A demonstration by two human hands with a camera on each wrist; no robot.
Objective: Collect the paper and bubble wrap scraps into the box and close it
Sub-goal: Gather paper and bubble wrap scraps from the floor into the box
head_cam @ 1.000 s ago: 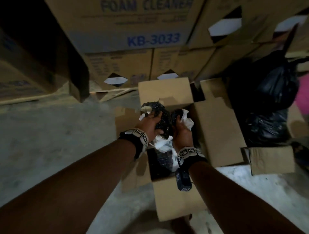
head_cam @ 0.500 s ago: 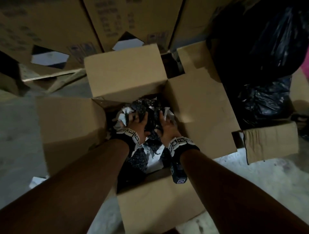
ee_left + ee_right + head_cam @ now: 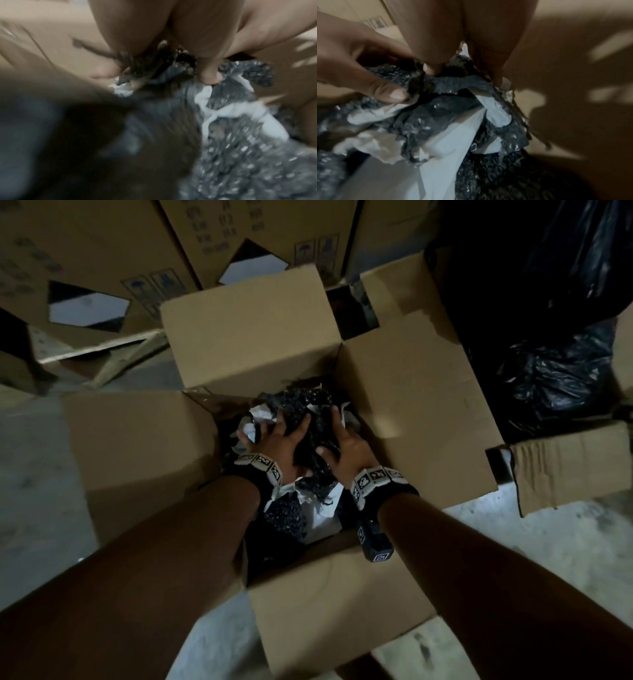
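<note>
An open cardboard box (image 3: 246, 337) stands on the floor with all its flaps folded outward. Inside it both my hands hold one bundle of dark bubble wrap (image 3: 301, 409) mixed with crumpled white paper (image 3: 260, 416). My left hand (image 3: 274, 440) grips the bundle's left side, and my right hand (image 3: 346, 446) grips its right side. In the left wrist view, my left hand (image 3: 157, 75) digs thumb and fingers into the bubble wrap (image 3: 240, 155) and paper (image 3: 240, 116). The right wrist view shows my right hand (image 3: 412, 82) pinching bubble wrap (image 3: 436, 115) above paper (image 3: 450, 148).
More wrap and paper scraps (image 3: 284, 515) lie lower in the box near my wrists. Black plastic bags (image 3: 555, 378) sit right of the box, beside a smaller piece of cardboard (image 3: 568, 467). Stacked cartons (image 3: 102, 251) stand behind. Concrete floor (image 3: 34, 474) lies to the left.
Both hands have come down with the bundle from above the box rim into the box. The head view has tilted down and drawn closer to the box.
</note>
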